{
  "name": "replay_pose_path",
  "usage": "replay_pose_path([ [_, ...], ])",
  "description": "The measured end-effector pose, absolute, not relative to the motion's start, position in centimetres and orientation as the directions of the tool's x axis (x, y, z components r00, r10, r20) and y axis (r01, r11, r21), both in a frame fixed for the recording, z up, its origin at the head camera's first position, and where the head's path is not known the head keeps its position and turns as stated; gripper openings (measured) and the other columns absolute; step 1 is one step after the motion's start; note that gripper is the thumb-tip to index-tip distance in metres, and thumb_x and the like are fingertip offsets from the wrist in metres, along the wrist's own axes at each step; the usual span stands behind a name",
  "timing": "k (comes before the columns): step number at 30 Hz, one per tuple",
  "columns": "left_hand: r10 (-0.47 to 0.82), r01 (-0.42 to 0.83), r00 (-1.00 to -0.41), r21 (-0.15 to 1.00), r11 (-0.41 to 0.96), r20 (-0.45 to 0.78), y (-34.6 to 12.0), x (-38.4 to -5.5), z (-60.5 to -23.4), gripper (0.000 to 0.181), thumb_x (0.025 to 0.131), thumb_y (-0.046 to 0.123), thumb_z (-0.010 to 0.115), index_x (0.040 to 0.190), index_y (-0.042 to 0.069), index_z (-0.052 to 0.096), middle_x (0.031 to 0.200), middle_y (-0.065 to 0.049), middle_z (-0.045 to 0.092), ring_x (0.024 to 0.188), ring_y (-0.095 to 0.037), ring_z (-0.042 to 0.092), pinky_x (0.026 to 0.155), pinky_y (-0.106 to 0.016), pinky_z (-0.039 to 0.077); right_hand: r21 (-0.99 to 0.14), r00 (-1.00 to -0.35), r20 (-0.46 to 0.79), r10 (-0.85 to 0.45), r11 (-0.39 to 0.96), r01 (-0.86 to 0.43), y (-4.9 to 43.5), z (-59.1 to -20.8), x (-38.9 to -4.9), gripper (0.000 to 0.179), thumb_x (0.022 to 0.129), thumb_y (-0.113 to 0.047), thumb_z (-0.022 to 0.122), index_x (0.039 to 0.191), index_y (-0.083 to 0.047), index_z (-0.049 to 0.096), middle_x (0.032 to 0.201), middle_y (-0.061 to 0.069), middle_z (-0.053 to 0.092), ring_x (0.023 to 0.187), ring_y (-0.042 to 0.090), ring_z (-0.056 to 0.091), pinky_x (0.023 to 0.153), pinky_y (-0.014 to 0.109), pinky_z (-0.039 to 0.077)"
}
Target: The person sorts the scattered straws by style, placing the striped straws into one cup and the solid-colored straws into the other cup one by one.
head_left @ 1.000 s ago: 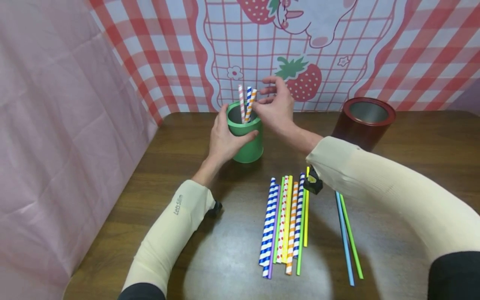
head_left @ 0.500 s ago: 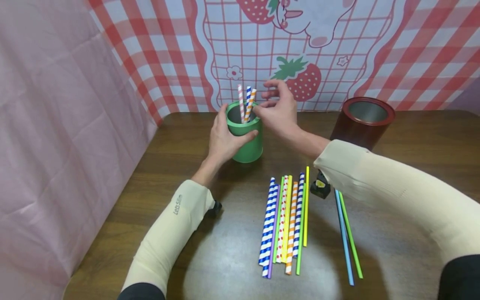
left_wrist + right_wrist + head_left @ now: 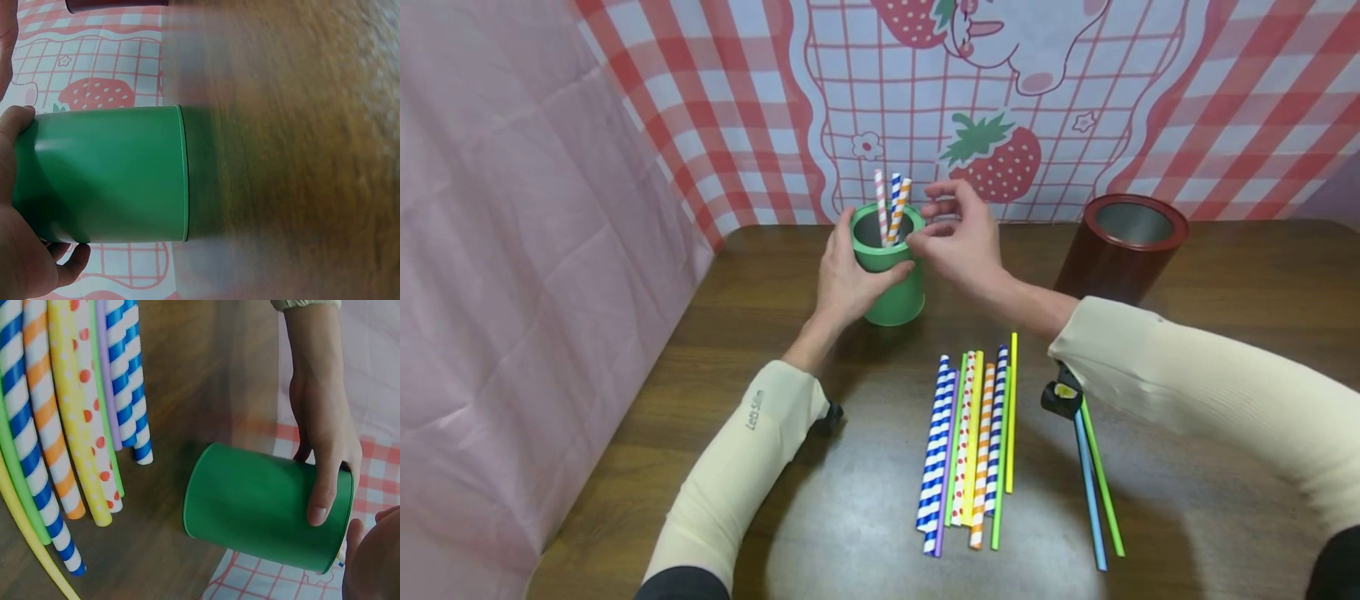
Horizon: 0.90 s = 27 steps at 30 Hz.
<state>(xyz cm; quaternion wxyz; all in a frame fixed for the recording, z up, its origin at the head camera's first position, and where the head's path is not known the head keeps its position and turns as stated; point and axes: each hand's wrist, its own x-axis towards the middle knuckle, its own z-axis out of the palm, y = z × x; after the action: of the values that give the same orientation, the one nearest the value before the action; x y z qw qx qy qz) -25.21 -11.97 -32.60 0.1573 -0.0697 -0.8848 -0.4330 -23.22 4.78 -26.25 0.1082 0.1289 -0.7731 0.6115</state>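
My left hand grips a green can near its rim, thumb on the near side and fingers round the far left. In the left wrist view the can stands with its base on the table. Three paper straws lean inside it: a pink-striped straw, a blue-striped straw and an orange-striped straw. Just right of the rim is my right hand, fingers loosely bent and nothing held, thumb tip at the can's edge. The lower ends of the straws are hidden in the can.
A row of several striped, dotted and plain straws lies on the wooden table. To the right lie a blue straw and a green straw. A dark red can stands at the back right, partly behind my right arm.
My right hand has come down and slightly right, away from the straw tops to the rim's right side. The left hand, can and straws stay put.
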Motion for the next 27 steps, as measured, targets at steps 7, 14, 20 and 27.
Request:
replay_pose_path([
  [7, -0.02, 0.266, -0.935, 0.737, 0.622, 0.354, -11.9, -25.2, -32.7, 0.105, 0.072, 0.057, 0.076, 0.15, 0.019, 0.019, 0.14, -0.006, 0.042, 0.122, -0.019, 0.046, 0.1, -0.038, 0.044, -0.927, -0.944, 0.308, -0.118, 0.188, -0.326, 5.2, -26.4, -21.9, 0.053, 0.078, 0.004, 0.068, 0.127, -0.005, 0.049, 0.113, 0.018, 0.057, 0.09, 0.021, 0.063, 0.081, 0.029, 0.055],
  [14, -0.021, 0.283, -0.927, 0.733, 0.619, 0.375, -11.9, -25.2, -32.8, 0.104, 0.07, 0.054, 0.079, 0.149, 0.018, 0.021, 0.139, -0.007, 0.043, 0.12, -0.019, 0.046, 0.101, -0.038, 0.043, -0.932, -0.945, 0.291, -0.151, 0.18, -0.315, 5.7, -26.5, -20.7, 0.053, 0.077, 0.004, 0.068, 0.126, -0.005, 0.049, 0.112, 0.017, 0.057, 0.09, 0.024, 0.063, 0.077, 0.028, 0.056],
  [20, -0.018, 0.277, -0.932, 0.742, 0.611, 0.363, -11.9, -25.1, -32.7, 0.104, 0.071, 0.056, 0.078, 0.15, 0.02, 0.02, 0.14, -0.005, 0.042, 0.121, -0.017, 0.046, 0.102, -0.038, 0.043, -0.937, -0.952, 0.266, -0.151, 0.193, -0.292, 6.2, -26.8, -20.2, 0.053, 0.078, 0.004, 0.067, 0.127, -0.004, 0.048, 0.112, 0.016, 0.057, 0.088, 0.023, 0.062, 0.073, 0.028, 0.057],
  [27, -0.023, 0.265, -0.938, 0.758, 0.596, 0.346, -11.7, -25.0, -32.6, 0.104, 0.072, 0.056, 0.077, 0.15, 0.022, 0.018, 0.141, -0.004, 0.041, 0.123, -0.017, 0.045, 0.102, -0.038, 0.043, -0.948, -0.96, 0.235, -0.155, 0.183, -0.261, 6.9, -27.2, -19.8, 0.056, 0.077, 0.008, 0.067, 0.128, -0.002, 0.048, 0.11, 0.015, 0.057, 0.085, 0.021, 0.062, 0.072, 0.03, 0.058],
])
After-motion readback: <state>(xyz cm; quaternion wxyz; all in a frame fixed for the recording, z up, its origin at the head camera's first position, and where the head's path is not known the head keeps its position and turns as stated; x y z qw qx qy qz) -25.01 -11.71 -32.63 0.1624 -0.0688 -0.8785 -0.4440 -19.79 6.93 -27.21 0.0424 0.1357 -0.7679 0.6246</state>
